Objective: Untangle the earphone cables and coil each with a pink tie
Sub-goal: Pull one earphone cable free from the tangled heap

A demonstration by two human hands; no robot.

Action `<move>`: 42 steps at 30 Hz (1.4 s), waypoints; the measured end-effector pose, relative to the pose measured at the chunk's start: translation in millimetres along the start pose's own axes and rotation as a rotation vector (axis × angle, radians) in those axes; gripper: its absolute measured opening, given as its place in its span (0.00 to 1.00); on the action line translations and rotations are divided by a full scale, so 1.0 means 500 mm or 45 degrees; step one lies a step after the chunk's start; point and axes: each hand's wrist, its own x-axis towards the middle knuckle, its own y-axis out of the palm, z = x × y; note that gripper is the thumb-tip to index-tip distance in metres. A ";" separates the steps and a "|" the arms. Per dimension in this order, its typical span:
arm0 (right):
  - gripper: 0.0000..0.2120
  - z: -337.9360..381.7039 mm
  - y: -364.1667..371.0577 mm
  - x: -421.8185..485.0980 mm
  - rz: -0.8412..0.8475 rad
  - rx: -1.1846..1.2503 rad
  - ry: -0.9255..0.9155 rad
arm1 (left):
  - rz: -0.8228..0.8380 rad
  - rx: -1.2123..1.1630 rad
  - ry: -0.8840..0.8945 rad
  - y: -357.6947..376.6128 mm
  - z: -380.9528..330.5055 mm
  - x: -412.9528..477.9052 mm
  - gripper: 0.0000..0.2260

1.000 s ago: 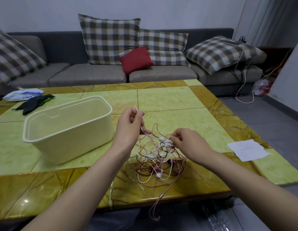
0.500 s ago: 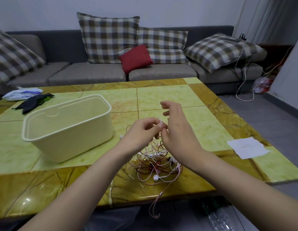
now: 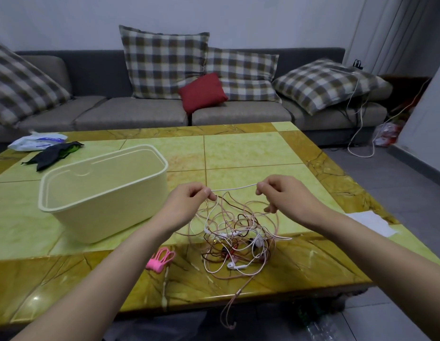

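Note:
A tangle of earphone cables (image 3: 238, 237), white, pink and dark brown, lies on the near part of the table. One pink strand hangs over the front edge. My left hand (image 3: 189, 200) and my right hand (image 3: 285, 195) each pinch an end of a short white cable stretch (image 3: 235, 188), held taut between them above the tangle. A bunch of pink ties (image 3: 159, 259) lies on the table left of the tangle, under my left forearm's side.
A cream plastic tub (image 3: 103, 193) stands left of my hands. The yellow-green marble table (image 3: 238, 148) also holds a white sheet of paper (image 3: 371, 222) at the right edge, a black cloth (image 3: 54, 155) and a plastic bag (image 3: 38, 141) far left. A grey sofa stands behind.
My hands, close together half a second ago, have moved apart and stretched a white cable between them. The pink ties have come into view beside my left forearm.

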 end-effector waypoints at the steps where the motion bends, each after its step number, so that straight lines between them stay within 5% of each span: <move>1: 0.11 0.008 -0.008 0.002 -0.002 0.004 -0.018 | -0.002 0.025 -0.006 -0.001 0.004 0.005 0.13; 11: 0.12 0.124 -0.072 0.037 -0.240 -0.297 -0.338 | -0.218 0.350 0.022 -0.030 -0.033 0.043 0.11; 14: 0.12 0.136 -0.056 0.047 -0.216 -0.318 -0.324 | -0.308 0.141 0.141 -0.015 -0.081 0.025 0.09; 20: 0.11 0.161 -0.046 0.055 -0.119 -0.140 -0.238 | 0.131 -0.406 0.190 0.067 -0.134 -0.021 0.08; 23: 0.11 0.166 -0.055 0.051 -0.080 -0.057 -0.177 | 0.376 -0.396 0.267 0.096 -0.133 -0.023 0.18; 27: 0.10 0.148 -0.091 0.049 -0.163 -0.077 -0.114 | 0.518 -0.176 0.248 0.107 -0.112 -0.042 0.04; 32: 0.12 0.072 -0.142 0.054 -0.286 -0.204 0.052 | 0.357 0.172 0.149 0.060 -0.048 -0.029 0.09; 37: 0.13 0.002 -0.145 0.045 -0.250 -0.310 0.214 | 0.053 0.125 0.145 0.025 -0.035 -0.002 0.09; 40: 0.17 0.013 -0.121 0.039 -0.256 -0.577 0.125 | -0.070 0.098 0.265 0.016 -0.087 0.008 0.09; 42: 0.17 0.045 -0.099 0.027 -0.227 -0.453 -0.037 | -0.078 0.112 0.339 0.017 -0.122 0.014 0.09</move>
